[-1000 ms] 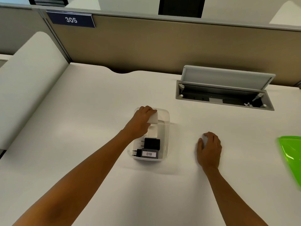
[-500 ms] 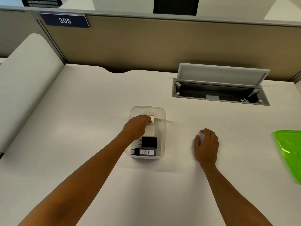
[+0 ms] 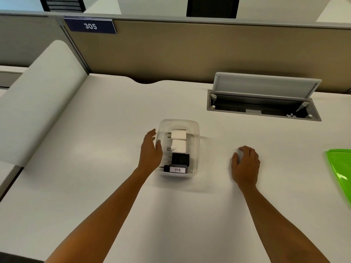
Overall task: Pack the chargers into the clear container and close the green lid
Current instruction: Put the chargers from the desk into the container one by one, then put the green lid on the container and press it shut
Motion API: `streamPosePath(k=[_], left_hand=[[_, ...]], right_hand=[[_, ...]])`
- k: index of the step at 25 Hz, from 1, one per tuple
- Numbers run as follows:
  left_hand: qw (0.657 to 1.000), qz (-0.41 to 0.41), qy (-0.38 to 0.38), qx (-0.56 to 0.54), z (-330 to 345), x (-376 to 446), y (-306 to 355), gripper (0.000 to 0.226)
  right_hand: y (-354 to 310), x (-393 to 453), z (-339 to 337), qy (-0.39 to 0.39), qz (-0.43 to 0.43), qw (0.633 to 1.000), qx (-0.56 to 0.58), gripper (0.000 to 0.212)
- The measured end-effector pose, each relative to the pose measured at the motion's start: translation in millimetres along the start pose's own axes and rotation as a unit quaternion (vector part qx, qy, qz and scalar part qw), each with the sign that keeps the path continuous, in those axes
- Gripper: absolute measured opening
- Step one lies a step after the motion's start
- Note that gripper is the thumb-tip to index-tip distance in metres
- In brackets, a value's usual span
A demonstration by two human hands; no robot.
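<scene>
The clear container [image 3: 197, 130] stands open in the middle of the white desk. Inside lie two white chargers [image 3: 178, 134] [image 3: 179, 146], a black charger [image 3: 180, 158] and a dark one with a "018" label [image 3: 177, 169], in a row from far to near. My left hand [image 3: 151, 150] rests against the container's left wall, fingers apart, holding nothing. My right hand [image 3: 246, 164] lies palm down on the desk to the right, covering a small white object that I cannot identify. The green lid [image 3: 341, 168] lies at the right edge of view.
An open grey cable hatch [image 3: 264, 103] with a raised flap is set into the desk at the back right. A beige partition [image 3: 190, 52] with a "305" sign [image 3: 90, 26] backs the desk. A white side panel [image 3: 38, 103] rises on the left.
My left hand let go of the far white charger inside the container and drew out to the container's left side. My right hand stayed in place on the desk.
</scene>
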State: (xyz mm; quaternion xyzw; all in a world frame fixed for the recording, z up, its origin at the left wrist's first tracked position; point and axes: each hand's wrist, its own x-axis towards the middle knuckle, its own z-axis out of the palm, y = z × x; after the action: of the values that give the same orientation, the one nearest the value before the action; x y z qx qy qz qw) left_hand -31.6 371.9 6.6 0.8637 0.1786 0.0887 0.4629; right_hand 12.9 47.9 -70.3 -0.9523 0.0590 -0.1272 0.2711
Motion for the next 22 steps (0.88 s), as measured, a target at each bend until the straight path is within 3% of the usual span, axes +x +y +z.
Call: streamPosePath(k=[9, 11, 15, 18, 22], left_hand=[[0.997, -0.036, -0.022, -0.061, 16.4, -7.8, -12.1, 0.045], [0.996, -0.034, -0.016, -0.077, 22.4, -7.3, -15.2, 0.044], [0.995, -0.028, -0.009, -0.094, 25.3, -3.7, -24.9, 0.044], [0.995, -0.023, -0.007, -0.098, 25.2, -2.1, -27.1, 0.044], [0.994, -0.026, -0.003, -0.109, 24.6, -1.0, -27.2, 0.043]], right_hand=[[7.9, -6.4, -27.2, -0.091, -0.018, 0.994, 0.063, 0.038], [22.2, -0.4, -46.8, -0.078, -0.015, 0.995, 0.06, 0.042], [73.5, 21.5, -92.0, 0.047, 0.114, 0.991, -0.05, 0.056], [114.1, 32.0, -119.3, 0.032, 0.233, 0.964, -0.125, 0.072], [145.7, 32.2, -132.4, -0.01, 0.299, 0.941, -0.161, 0.075]])
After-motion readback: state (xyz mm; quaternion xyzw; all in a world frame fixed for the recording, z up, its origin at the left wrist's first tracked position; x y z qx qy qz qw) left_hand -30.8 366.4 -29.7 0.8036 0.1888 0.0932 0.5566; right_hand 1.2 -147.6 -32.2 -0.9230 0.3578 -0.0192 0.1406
